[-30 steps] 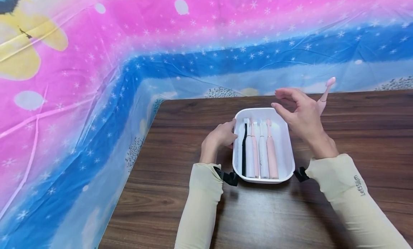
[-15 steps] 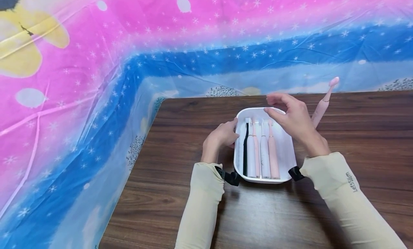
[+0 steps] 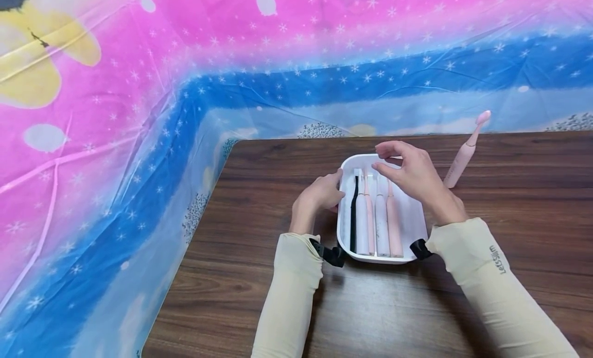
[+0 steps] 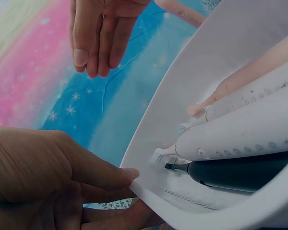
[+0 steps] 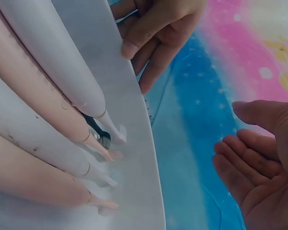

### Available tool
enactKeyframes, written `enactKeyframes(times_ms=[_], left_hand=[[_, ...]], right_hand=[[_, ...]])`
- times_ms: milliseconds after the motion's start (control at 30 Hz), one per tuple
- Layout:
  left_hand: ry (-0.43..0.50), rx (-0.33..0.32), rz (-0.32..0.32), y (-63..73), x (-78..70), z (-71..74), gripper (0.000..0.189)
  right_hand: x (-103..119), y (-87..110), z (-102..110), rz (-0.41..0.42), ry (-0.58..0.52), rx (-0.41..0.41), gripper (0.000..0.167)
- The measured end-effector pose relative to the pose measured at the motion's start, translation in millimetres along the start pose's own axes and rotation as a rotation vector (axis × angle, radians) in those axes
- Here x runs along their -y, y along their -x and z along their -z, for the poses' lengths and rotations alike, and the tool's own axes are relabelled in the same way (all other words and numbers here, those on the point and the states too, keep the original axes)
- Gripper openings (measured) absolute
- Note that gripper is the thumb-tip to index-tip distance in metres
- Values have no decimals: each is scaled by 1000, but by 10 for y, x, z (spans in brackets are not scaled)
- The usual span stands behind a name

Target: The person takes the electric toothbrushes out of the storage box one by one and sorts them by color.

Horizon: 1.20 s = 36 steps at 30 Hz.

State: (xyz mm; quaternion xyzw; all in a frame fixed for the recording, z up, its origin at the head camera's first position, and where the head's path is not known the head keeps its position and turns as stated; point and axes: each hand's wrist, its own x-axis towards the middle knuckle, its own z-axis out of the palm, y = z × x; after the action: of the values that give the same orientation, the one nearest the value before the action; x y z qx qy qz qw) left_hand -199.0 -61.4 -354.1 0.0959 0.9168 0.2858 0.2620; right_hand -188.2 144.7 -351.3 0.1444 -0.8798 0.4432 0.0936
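right hand (image 3: 410,170): moved left since earlier, thumb and fingers apart, near white tray (image 3: 415,229)
left hand (image 3: 319,194): pinching that white tray's left rim
toothbrushes (image 3: 394,228): lying inside, right of centre
pink toothbrush (image 3: 460,165): standing on table (image 3: 231,244), upper right

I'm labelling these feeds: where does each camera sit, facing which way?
Head: on the head, facing forward and down at the tray; left hand, right hand and sleeves show.
Left wrist: on that wrist, looking into the tray; both hands show.
Right wrist: likewise, looking over the toothbrushes; both hands show.
Both wrist views share tray and toothbrushes.
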Motion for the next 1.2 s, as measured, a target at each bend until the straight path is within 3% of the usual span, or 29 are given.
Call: enactKeyframes(times_ms=[300, 1200], left_hand=[[12, -2, 9, 6, -6, 3, 64], [-13, -7, 8, 24, -21, 16, 64]], right_hand=[[-12, -14, -71, -101, 8, 119, 36], [-95, -32, -227, -187, 23, 318, 43]])
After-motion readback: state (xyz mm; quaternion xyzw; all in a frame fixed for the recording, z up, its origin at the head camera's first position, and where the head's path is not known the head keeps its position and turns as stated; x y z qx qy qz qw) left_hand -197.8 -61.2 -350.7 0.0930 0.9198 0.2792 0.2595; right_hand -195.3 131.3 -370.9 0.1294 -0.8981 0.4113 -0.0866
